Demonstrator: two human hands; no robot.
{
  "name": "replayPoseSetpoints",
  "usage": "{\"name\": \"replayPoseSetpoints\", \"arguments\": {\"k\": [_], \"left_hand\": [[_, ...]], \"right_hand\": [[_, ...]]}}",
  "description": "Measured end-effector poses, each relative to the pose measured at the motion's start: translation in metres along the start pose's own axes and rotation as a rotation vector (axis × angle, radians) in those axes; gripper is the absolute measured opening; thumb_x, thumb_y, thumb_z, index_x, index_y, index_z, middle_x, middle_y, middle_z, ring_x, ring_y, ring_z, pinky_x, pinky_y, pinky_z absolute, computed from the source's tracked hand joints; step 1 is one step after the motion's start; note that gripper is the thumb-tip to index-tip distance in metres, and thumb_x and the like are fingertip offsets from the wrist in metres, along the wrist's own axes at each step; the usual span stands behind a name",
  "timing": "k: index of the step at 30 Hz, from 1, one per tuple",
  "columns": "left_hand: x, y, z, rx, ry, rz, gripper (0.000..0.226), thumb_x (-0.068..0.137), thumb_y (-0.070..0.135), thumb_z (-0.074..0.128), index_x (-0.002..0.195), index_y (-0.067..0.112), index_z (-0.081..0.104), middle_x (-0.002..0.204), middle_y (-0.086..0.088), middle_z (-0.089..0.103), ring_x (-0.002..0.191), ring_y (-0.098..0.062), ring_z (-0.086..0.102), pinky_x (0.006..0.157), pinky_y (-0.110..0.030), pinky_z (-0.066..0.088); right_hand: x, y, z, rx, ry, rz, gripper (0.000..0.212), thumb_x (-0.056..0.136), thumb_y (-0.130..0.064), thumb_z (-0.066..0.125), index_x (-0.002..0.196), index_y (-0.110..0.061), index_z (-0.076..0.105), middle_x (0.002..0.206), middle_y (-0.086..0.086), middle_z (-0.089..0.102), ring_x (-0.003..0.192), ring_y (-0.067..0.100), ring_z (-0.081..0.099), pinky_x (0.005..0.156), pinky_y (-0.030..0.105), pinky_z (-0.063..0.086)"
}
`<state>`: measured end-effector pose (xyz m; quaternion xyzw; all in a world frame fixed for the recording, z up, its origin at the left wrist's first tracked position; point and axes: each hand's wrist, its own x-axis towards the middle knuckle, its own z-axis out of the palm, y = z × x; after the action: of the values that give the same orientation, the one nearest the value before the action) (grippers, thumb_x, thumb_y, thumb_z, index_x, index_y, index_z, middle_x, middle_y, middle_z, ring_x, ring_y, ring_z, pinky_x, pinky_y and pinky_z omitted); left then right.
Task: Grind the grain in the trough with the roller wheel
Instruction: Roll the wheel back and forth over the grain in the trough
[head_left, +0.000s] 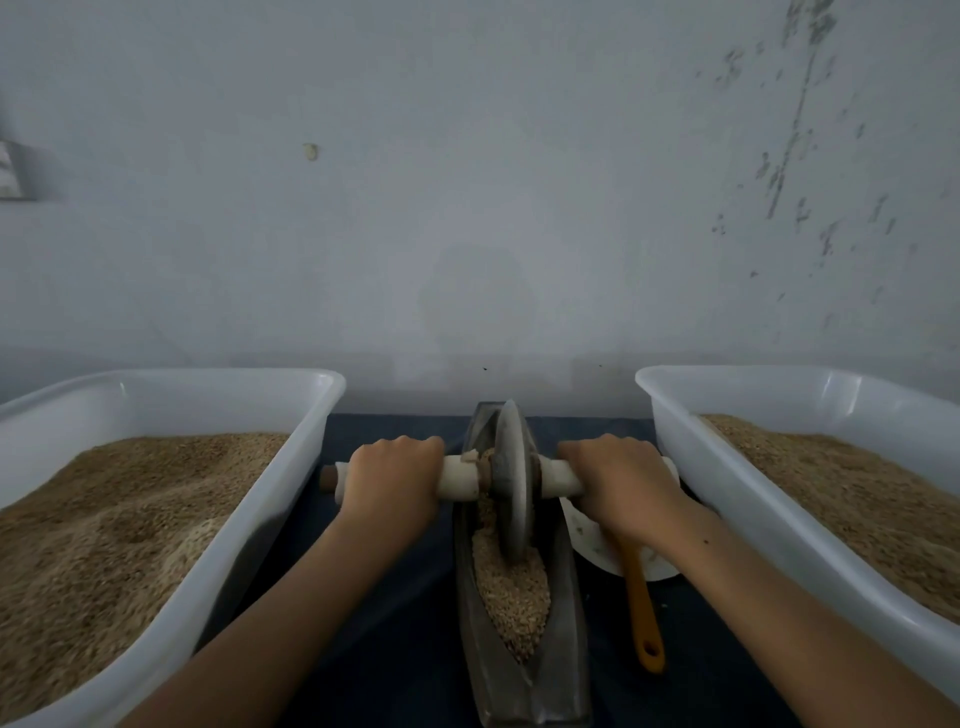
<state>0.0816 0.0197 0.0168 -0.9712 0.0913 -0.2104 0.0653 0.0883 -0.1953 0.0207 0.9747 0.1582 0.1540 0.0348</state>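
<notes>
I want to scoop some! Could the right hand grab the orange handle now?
Probably yes. The orange handle lies uncovered just beside the right hand's forearm, but that hand is gripping the roller wheel's axle and must let go first.

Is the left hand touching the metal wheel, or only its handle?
Apart. The head view shows the left hand gripping the handle, bare handle showing between it and the wheel.

A dim, pale grey wall (467, 182) fills the upper frame, its paint flaking at upper right, above a dark-covered bench (395, 597).
</notes>
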Motion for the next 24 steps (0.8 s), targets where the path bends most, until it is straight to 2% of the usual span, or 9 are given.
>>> {"name": "replayPoseSetpoints", "arguments": {"k": [5,9,12,17,20,24], "left_hand": [[0.001,-0.006,-0.008,0.008,-0.258,0.020,0.036,0.084,0.033,0.064,0.115,0.019,0.055,0.105,0.001,0.062,0.095,-0.016,0.059,0.077,-0.027,0.042],[0.000,-0.007,-0.010,0.016,-0.286,0.020,0.035,0.083,0.034,0.065,0.114,0.020,0.055,0.101,0.002,0.061,0.088,-0.014,0.056,0.072,-0.026,0.040],[0.001,-0.003,-0.006,-0.001,-0.206,-0.002,0.028,0.086,0.030,0.061,0.112,0.021,0.056,0.102,0.002,0.061,0.090,-0.014,0.058,0.072,-0.026,0.039],[-0.001,0.001,0.001,-0.017,-0.002,-0.037,0.019,0.092,0.029,0.053,0.108,0.021,0.048,0.104,0.004,0.061,0.094,-0.015,0.059,0.071,-0.025,0.035],[-0.002,0.003,0.002,0.010,0.065,-0.022,0.019,0.091,0.030,0.053,0.106,0.021,0.047,0.103,0.006,0.061,0.094,-0.013,0.059,0.071,-0.023,0.032],[0.001,-0.002,0.000,-0.004,-0.037,-0.005,0.024,0.089,0.033,0.056,0.110,0.022,0.051,0.103,0.004,0.061,0.092,-0.014,0.059,0.071,-0.025,0.037]], "right_hand": [[0.001,0.000,-0.015,-0.027,-0.271,-0.044,0.025,0.083,-0.027,0.066,0.107,-0.023,0.060,0.096,-0.001,0.064,0.086,0.018,0.061,0.064,0.028,0.039],[0.001,0.001,-0.019,-0.006,-0.365,-0.040,0.029,0.081,-0.029,0.068,0.109,-0.023,0.061,0.095,0.000,0.065,0.084,0.016,0.061,0.061,0.026,0.041],[0.003,0.001,-0.012,-0.002,-0.284,-0.022,0.023,0.083,-0.026,0.065,0.106,-0.023,0.061,0.094,-0.001,0.064,0.083,0.016,0.061,0.058,0.026,0.037],[0.002,-0.002,0.006,-0.011,0.088,0.010,0.014,0.090,-0.022,0.053,0.103,-0.027,0.051,0.095,-0.003,0.063,0.088,0.020,0.060,0.067,0.030,0.034],[0.001,0.000,0.009,0.027,0.108,0.004,0.010,0.091,-0.024,0.052,0.100,-0.027,0.049,0.093,-0.004,0.063,0.087,0.020,0.061,0.067,0.031,0.037],[0.000,0.000,0.000,0.011,0.012,-0.017,0.011,0.090,-0.021,0.055,0.097,-0.028,0.051,0.096,-0.002,0.064,0.087,0.020,0.060,0.068,0.030,0.036]]}}
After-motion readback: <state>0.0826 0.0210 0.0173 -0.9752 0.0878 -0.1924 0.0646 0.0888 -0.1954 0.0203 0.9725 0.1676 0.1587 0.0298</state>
